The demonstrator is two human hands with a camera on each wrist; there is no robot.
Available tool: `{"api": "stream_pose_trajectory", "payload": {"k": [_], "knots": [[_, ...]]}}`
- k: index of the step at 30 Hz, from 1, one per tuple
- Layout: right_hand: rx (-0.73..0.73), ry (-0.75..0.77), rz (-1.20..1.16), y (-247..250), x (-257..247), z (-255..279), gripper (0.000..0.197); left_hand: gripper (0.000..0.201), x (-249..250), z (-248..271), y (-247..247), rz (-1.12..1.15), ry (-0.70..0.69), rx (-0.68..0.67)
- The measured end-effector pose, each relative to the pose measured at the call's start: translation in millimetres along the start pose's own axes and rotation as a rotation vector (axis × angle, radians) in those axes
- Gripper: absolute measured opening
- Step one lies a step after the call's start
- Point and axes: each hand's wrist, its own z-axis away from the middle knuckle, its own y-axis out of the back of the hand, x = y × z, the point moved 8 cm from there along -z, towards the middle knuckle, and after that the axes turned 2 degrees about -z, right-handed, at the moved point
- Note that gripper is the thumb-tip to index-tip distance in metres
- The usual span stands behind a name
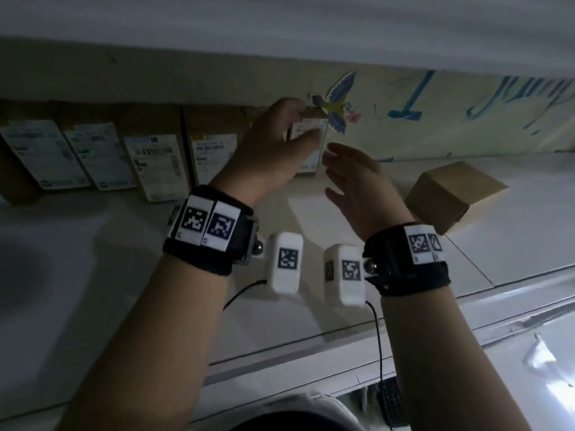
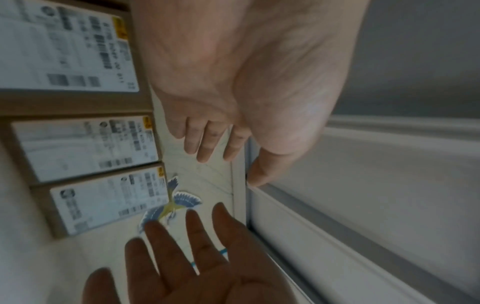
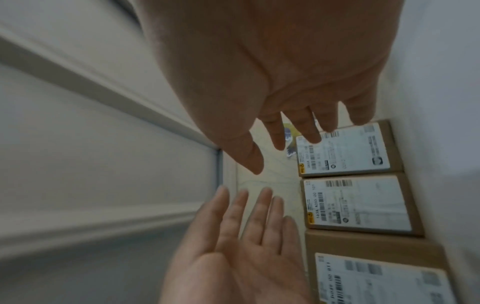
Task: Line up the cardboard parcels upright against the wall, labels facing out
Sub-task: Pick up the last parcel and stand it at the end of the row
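Observation:
Several cardboard parcels (image 1: 155, 166) stand upright in a row against the wall, white labels facing out. The rightmost parcel (image 1: 308, 163) of that row is partly hidden behind my left hand (image 1: 295, 126), which hovers in front of it with relaxed fingers and holds nothing. In the left wrist view the left hand (image 2: 231, 162) is clear of the labelled parcels (image 2: 85, 148). My right hand (image 1: 339, 169) is spread open just right of it, palm toward the left hand. A plain cardboard parcel (image 1: 451, 197) lies apart on the right, with no label showing.
A bird sticker (image 1: 336, 104) and blue drawings mark the wall above the row's right end. The white surface (image 1: 124, 275) runs toward me to a front edge (image 1: 311, 346). Bare surface lies between the row and the loose parcel.

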Motion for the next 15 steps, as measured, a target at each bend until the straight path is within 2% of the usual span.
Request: {"api": "stream_pose_trajectory", "payload": {"k": [4,9,15], "knots": [[0.03,0.043,0.094,15.6,1.6,24.0,0.036,0.049,-11.3,23.1,-23.3,0.145,0.084,-0.067],[0.062,0.033,0.122,33.6,6.1,33.4,0.037,0.049,-19.1,35.4,-35.5,0.155,0.117,-0.088],[0.066,0.017,0.125,48.3,6.3,23.9,0.034,0.036,-27.9,40.2,-45.6,0.175,0.181,-0.04]]}}
